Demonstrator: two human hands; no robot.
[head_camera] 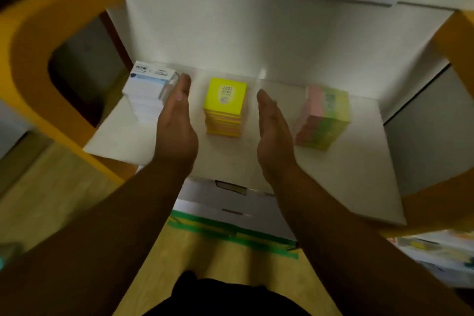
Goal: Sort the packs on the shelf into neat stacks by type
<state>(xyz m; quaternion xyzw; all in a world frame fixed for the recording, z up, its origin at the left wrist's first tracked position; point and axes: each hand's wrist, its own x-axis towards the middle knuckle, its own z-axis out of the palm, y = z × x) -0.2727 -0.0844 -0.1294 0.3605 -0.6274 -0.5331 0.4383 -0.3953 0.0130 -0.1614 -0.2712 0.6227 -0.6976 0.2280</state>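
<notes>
**Fingers straight on both hands, either side of the yellow stack**

The fingers (180, 95) of the left hand (177, 128) are straight and together, palm turned inward, gripping nothing. Their tips lie right at the side of the white-and-blue stack (148, 90); the blur keeps me from saying whether they touch it. The right hand (273, 133) mirrors it, flat and empty, palm facing in.

Between the two palms stands the yellow stack (225, 108), squared up near the middle of the shelf (346, 177), apart from both hands. From that stack, the white-and-blue one sits at about 9 o'clock, close to the shelf's left edge, and the pink-and-green stack (323, 117) at 3 o'clock, well apart from it.

The shelf is a plain white board with a white back panel (256, 38) rising at 12 o'clock. A curved orange frame (28, 64) holds it on the left. Below, at 6 o'clock, white boxes (230, 202) sit under the board's front edge, and green tape (230, 235) runs across the pale wooden floor (51, 187).
</notes>
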